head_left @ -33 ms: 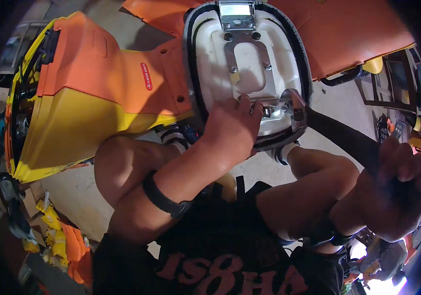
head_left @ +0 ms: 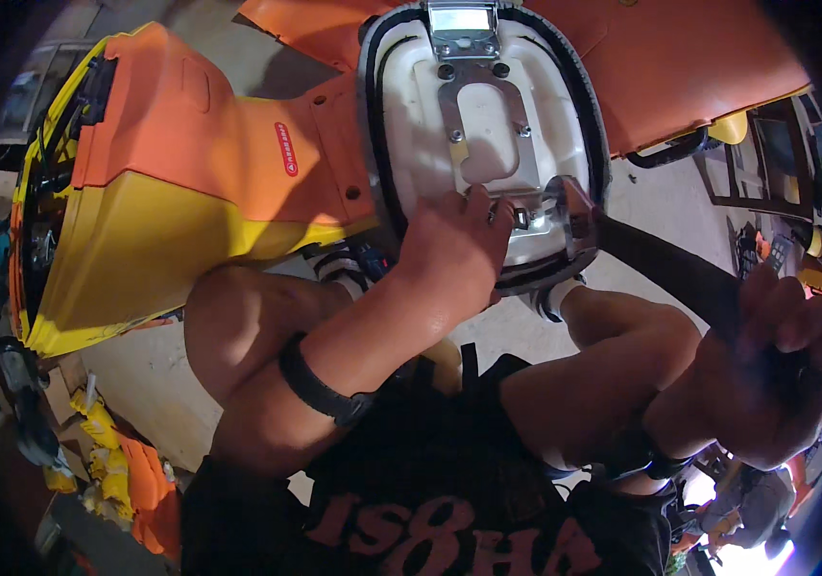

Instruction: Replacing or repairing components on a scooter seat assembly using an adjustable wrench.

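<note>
An upturned seat (head_left: pixel 401 144) shows me its white plastic underside with a dark rubber rim. Near its lower end, a small metal latch piece (head_left: pixel 521 219) is pinched in the fingers of my left hand (head_left: pixel 459 240), which rests against the underside. My right hand (head_left: pixel 776 374) is closed round the far end of a dark handle at the right. That handle belongs to a hammer (head_left: pixel 670 264), whose metal head lies over the seat's lower right edge, close beside the latch piece. Whether the head touches the metal is not clear.
A hinge (head_left: pixel 464 34) and a bolted bracket (head_left: pixel 454 106) are fixed to the seat's underside. Orange and yellow vehicle bodywork (head_left: pixel 161 211) stands at the left. An orange panel (head_left: pixel 689 67) spreads at upper right. Yellow and orange parts (head_left: pixel 137 480) lie at lower left.
The hammer's head has shifted very slightly at the seat's edge. Both hands stay in place.
</note>
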Demonstrator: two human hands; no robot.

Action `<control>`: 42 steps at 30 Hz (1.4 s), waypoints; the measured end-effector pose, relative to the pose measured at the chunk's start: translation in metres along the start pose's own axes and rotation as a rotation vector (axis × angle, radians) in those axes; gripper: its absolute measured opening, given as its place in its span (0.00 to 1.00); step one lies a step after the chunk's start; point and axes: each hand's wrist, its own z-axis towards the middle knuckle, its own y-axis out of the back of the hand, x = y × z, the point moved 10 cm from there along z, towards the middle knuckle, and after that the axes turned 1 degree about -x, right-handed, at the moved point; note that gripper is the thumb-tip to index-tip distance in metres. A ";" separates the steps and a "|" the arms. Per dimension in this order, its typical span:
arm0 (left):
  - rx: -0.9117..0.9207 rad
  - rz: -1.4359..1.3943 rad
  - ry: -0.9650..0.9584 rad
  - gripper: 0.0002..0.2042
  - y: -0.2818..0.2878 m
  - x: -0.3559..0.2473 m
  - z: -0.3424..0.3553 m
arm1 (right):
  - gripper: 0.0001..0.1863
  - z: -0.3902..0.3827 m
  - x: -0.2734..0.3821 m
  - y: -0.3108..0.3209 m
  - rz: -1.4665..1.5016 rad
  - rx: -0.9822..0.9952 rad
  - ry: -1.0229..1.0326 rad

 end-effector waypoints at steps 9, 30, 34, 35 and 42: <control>-0.035 0.056 -0.002 0.46 -0.003 0.001 -0.002 | 0.06 0.001 -0.005 -0.003 0.052 -0.003 -0.051; -0.011 0.124 -0.017 0.45 -0.010 0.000 0.000 | 0.11 -0.001 -0.006 -0.008 -0.021 0.277 -0.011; 0.033 0.089 -0.010 0.45 -0.008 0.001 0.000 | 0.14 0.000 -0.009 -0.011 -0.139 0.416 -0.002; 0.044 0.080 -0.008 0.45 -0.007 0.001 0.000 | 0.15 -0.001 -0.011 -0.016 -0.158 0.485 0.009; 0.049 0.061 -0.001 0.45 -0.002 0.001 -0.002 | 0.17 -0.001 -0.002 -0.001 -0.091 0.450 0.042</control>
